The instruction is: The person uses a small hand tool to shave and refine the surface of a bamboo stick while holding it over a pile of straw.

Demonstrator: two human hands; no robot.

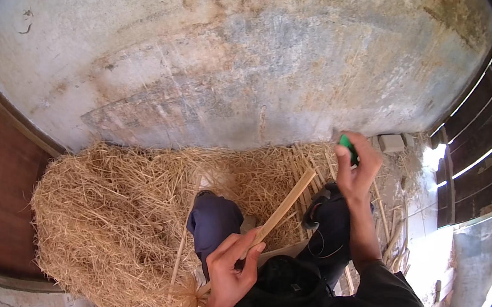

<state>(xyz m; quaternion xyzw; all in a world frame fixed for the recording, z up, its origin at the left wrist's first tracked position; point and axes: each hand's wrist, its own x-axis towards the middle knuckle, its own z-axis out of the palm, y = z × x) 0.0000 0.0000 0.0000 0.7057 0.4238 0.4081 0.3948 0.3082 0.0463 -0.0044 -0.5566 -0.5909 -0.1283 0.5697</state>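
My left hand (232,272) is closed around a flat, pale bamboo strip (285,205), thumb and fingers pinching it. The strip slants up to the right across my lap, its squared end free. By my left wrist, a fan of thin split fibres (191,297) spreads out, apparently at the strip's lower end; my hand hides the join. Raised to the right of the strip's far end, my right hand (361,166) grips a small green tool (346,145) with a greyish tip. The tool is apart from the strip, and the fingers partly cover it.
A big heap of straw (93,223) lies to the left, with more around my feet. Several pale strips (299,171) lie near my right foot. Ahead stands a stained wall (248,72); a grey block (391,143) sits at its base. Dark slatted boards (482,153) close the right side.
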